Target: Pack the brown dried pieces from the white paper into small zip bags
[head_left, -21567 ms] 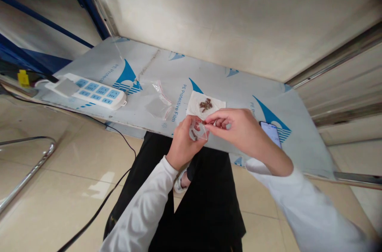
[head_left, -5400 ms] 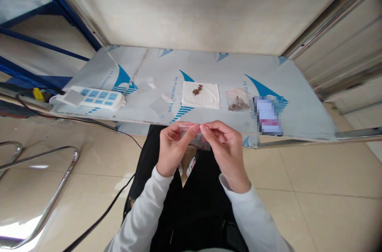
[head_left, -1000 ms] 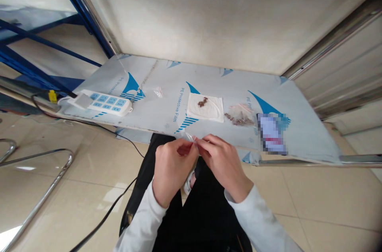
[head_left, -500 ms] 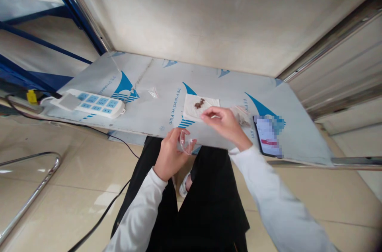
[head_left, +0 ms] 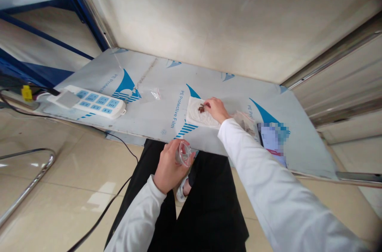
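Observation:
My left hand is wrapped around a clear plastic cup, its round rim facing up at me. It is held just in front of the table's near edge. On a white tissue lies a small heap of brown pieces, too small to name more closely. The fingertips of my right hand are pinched together at this heap, on a brown piece. Beside my right wrist lies a clear plastic bag, partly covered by the sleeve.
A white power strip with a plug in it lies at the left of the film-covered table. Nearer the middle is a tiny clear bag. A phone lies on the right, partly behind my sleeve. A black cable hangs below.
My right hand has moved forward from the tissue's near edge to the brown heap and pinched there. My left hand has tipped the cup so its opening shows more, and shifted slightly nearer me.

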Motion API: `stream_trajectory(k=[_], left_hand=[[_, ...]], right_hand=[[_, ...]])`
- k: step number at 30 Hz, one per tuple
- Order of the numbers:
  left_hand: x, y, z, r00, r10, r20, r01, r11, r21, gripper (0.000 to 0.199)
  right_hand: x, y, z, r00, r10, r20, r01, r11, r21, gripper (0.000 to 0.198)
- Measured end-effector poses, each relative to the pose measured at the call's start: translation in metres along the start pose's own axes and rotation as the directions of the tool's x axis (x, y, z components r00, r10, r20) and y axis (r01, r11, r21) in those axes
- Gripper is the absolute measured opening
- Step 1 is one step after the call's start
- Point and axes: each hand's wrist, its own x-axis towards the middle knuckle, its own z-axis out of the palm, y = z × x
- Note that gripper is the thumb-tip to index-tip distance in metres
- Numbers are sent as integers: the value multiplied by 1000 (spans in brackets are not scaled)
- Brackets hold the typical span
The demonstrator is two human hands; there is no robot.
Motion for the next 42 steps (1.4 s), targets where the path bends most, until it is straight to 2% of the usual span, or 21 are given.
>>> stream_trajectory(k=[4, 8, 10, 12, 13, 15, 18, 23, 26, 29, 31, 33, 35, 38, 42], left_hand=[[9, -1, 0, 1000, -14, 1, 14, 999, -37, 17], [27, 6, 4, 998, -11, -55, 6, 996, -88, 27], [35, 12, 7, 996, 7, -85, -17, 992, -127, 33], [40, 20, 10, 994, 24, -105, -44, 981, -187, 37], [41, 24, 11, 994, 31, -108, -55, 972, -227, 39], [40, 31, 13, 993, 42, -106, -74, 947, -313, 43], [37, 40, 13, 993, 43, -114, -84, 920, -384, 40], [33, 43, 12, 989, 71, -126, -111, 934, -339, 30], [33, 41, 12, 987, 80, -142, -123, 937, -328, 27], [32, 38, 10, 986, 36, -161, -85, 946, -313, 28], [32, 35, 10, 982, 9, -187, -64, 955, -290, 28], [30, 31, 9, 978, -8, -208, -49, 962, -268, 28], [28, 27, 8, 977, -16, -210, -38, 967, -253, 27], [25, 20, 7, 979, -20, -201, -28, 972, -235, 27], [22, 13, 3, 978, -51, -204, 5, 975, -222, 27]], right_hand=[[-10, -8, -9, 997, 42, -65, -38, 997, 62, 20], [-55, -49, -37, 986, 60, -153, -24, 974, 227, 22], [-89, -79, -56, 982, 50, -182, 51, 858, 510, 23], [-120, -106, -72, 991, 10, -134, 77, 776, 625, 19], [-132, -116, -77, 993, -10, -121, 86, 767, 636, 16], [-146, -129, -83, 993, -49, -104, 101, 801, 590, 14], [-151, -132, -81, 990, -90, -108, 130, 877, 463, 15], [-154, -132, -80, 980, -174, -93, 193, 946, 262, 16], [-158, -135, -85, 971, -232, -57, 238, 956, 168, 14], [-148, -127, -87, 973, -230, -29, 231, 948, 219, 14], [-126, -108, -79, 984, -158, -79, 174, 946, 274, 18], [-95, -81, -63, 988, -48, -149, 86, 963, 257, 21], [-60, -53, -42, 997, 38, -60, -32, 994, 107, 29], [-21, -24, -14, 999, 43, -1, -43, 999, 23, 33], [-6, -13, 4, 999, 24, 37, -24, 999, -22, 22]])
